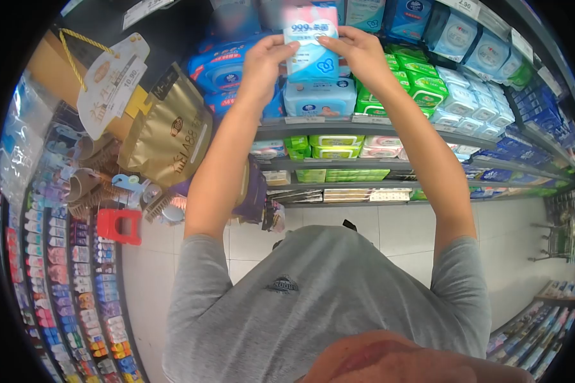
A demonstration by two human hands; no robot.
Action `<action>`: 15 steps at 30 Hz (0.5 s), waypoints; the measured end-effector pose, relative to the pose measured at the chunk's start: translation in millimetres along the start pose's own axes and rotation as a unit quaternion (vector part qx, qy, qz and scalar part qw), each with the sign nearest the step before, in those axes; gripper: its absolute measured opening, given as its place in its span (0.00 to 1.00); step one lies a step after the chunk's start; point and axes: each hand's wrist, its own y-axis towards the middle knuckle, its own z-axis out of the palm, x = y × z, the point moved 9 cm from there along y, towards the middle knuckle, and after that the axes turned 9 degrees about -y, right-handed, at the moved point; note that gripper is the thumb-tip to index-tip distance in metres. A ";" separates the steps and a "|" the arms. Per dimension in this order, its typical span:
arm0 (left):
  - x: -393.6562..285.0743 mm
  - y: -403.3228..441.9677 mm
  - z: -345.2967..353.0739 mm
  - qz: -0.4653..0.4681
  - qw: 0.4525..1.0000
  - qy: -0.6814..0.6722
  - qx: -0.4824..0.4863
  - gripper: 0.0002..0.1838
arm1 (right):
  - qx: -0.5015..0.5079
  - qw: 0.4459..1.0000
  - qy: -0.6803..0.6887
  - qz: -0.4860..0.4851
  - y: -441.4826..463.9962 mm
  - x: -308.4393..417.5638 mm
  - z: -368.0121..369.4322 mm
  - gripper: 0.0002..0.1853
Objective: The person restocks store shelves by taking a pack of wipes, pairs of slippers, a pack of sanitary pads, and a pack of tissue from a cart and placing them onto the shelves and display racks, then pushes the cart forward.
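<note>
Both of my hands are raised at the shelf, one on each side of a pink, white and blue pack [311, 48]. My left hand [266, 60] grips its left edge, the thumb on the front face. At the right edge, my right hand [358, 52] pinches it, again with the thumb on the front. The pack is upright, its printed front facing me. Just below it sits a light blue pack [319, 97] on the shelf. Blue packs [222, 76] lie left of my left hand, and green packs [426, 89] are to the right of my right hand.
Shelf edges [390, 121] run across below my hands, with more packs on lower levels. A gold bag [172, 131] and a price sign [112, 83] hang at the left. A red plastic holder [119, 226] juts out below them. A cart [552, 241] stands far right.
</note>
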 end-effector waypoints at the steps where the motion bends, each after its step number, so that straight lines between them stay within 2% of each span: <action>1: -1.4 -1.2 -2.2 0.002 1.000 0.002 -0.001 0.15 | 0.001 1.000 0.001 -0.002 4.7 0.8 2.7 0.21; 5: -14.4 -9.2 -13.9 0.037 0.999 0.002 -0.033 0.16 | 0.026 0.999 0.013 -0.043 9.6 17.7 18.6 0.21; 8: -28.8 -18.5 -19.9 0.077 0.996 -0.011 -0.053 0.15 | 0.005 0.992 0.016 -0.127 9.9 33.5 21.6 0.23; 12: -46.7 -24.8 -17.6 0.108 0.993 -0.004 -0.053 0.13 | 0.002 0.986 -0.048 -0.161 9.5 52.8 22.9 0.23; 15: -55.6 -19.8 -21.3 0.133 0.989 -0.020 -0.056 0.15 | 0.017 0.989 -0.030 -0.144 11.5 61.2 25.5 0.26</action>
